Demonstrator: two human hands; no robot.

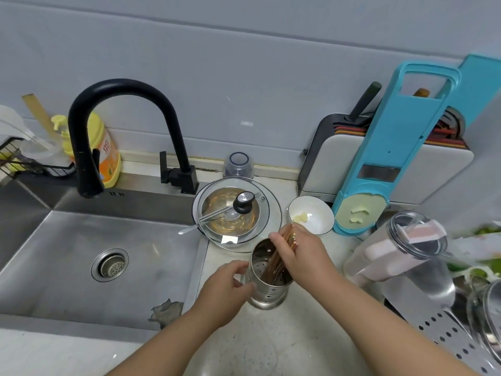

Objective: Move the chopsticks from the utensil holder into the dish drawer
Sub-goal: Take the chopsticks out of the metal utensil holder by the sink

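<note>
A perforated steel utensil holder [267, 294] stands on the pale counter just right of the sink. A bundle of brown chopsticks [273, 263] leans inside it, tips down, tops slanting up to the right. My right hand [301, 256] is closed around the upper part of the bundle, above the holder's rim. My left hand [226, 287] wraps the holder's left side and steadies it. The dish drawer is not in view.
A steel sink [89, 264] with a black faucet [113, 126] lies left. Behind the holder sit a glass pot lid on a plate [235, 213] and a white bowl [311, 215]. A blue slicer [379, 164], a clear lidded jug [401, 256] and a perforated tray [450, 340] crowd the right.
</note>
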